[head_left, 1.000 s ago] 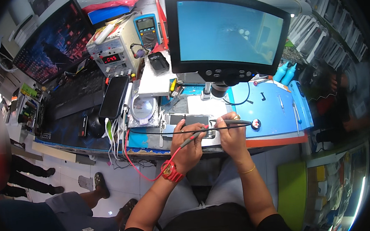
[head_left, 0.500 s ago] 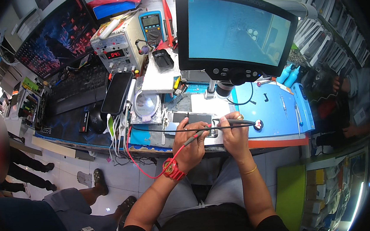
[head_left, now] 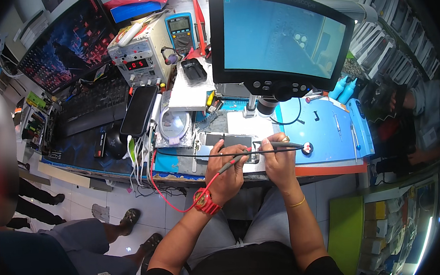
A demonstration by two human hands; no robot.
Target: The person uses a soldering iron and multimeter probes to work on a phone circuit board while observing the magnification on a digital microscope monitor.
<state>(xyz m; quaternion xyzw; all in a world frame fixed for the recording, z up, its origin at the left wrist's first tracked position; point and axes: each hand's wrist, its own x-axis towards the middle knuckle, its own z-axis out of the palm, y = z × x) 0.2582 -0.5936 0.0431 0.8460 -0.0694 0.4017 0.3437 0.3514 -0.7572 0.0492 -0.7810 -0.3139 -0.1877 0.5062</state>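
So the person's left hand [head_left: 224, 172] is pinched shut around a slim red-and-grey test probe [head_left: 230, 164], with its red cable trailing down past a chunky red wristwatch [head_left: 206, 201]. The right hand [head_left: 280, 165], gold bracelet [head_left: 298, 202] on that wrist, has thumb and fingers clamped on a dark grey pen-shaped probe [head_left: 289, 145], and its thin black cable [head_left: 190, 156] runs back left across both hands. Both probes angle in toward a flat silver-framed device with a dark rectangular panel [head_left: 221, 139], which lies on the bench at the fingertips, partly hidden by the left hand. Can't tell if the tips actually touch it or each other, way too small.

Just above sits the stubby black microscope lens [head_left: 266, 106], under a big black-framed monitor [head_left: 279, 37] showing a bluish picture. A small round black pot with a pinkish-white top [head_left: 307, 148] is right by the grey probe's back end, near a light blue mat [head_left: 323, 139].
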